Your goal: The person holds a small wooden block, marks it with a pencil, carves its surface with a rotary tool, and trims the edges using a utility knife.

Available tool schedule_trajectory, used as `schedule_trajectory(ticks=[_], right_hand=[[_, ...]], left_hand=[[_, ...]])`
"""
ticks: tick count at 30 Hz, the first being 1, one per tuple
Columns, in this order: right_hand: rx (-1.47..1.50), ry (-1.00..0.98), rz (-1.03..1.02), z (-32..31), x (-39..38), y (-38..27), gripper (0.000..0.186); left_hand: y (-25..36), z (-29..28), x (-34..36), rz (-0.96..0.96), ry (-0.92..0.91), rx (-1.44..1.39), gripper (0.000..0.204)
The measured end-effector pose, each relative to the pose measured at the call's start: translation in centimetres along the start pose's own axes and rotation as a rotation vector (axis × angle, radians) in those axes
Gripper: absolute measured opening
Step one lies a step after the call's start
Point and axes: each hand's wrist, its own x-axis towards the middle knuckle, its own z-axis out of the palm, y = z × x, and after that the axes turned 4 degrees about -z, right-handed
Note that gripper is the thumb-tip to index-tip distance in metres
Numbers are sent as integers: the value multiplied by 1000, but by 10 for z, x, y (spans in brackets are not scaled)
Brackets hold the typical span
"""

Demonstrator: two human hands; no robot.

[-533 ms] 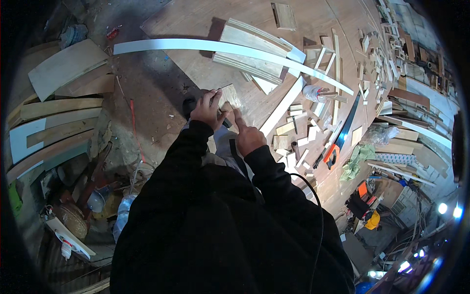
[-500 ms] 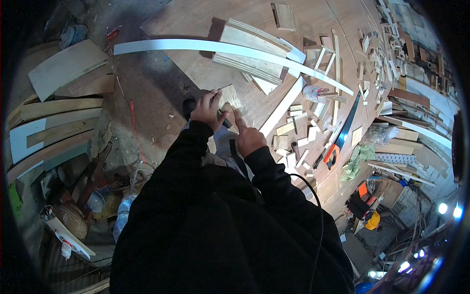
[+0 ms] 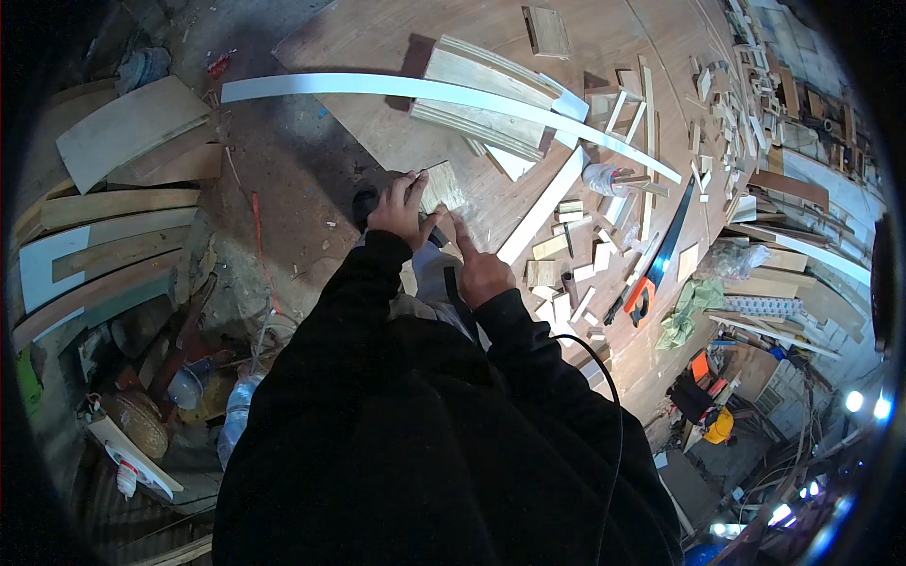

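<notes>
Left hand (image 3: 400, 213) holds wooden block (image 3: 440, 185); long axis points away.

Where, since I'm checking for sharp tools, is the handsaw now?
In the head view, the handsaw lies right of centre, its orange handle between the small wood blocks and the green cloth.

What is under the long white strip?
The strip passes over some pale boards, which show on both sides of it. The part directly beneath is covered, so I cannot tell whether anything else lies there.
</notes>
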Motion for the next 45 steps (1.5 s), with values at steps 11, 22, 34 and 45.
schedule_trajectory(ticks=[11,22,34,45], right_hand=[[16,-69,41,-5,-1,-1,82],[100,-95,48,-4,-9,7,76],[180,164,-162,-33,34,4,66],[103,155,-229,-21,56,8,63]], left_hand=[[1,-2,0,-60,-65,9,76],[-1,-3,-1,-50,-91,-7,79],[1,-9,-2,-53,-79,-47,76],[5,-7,-2,-51,-17,-114,74]])
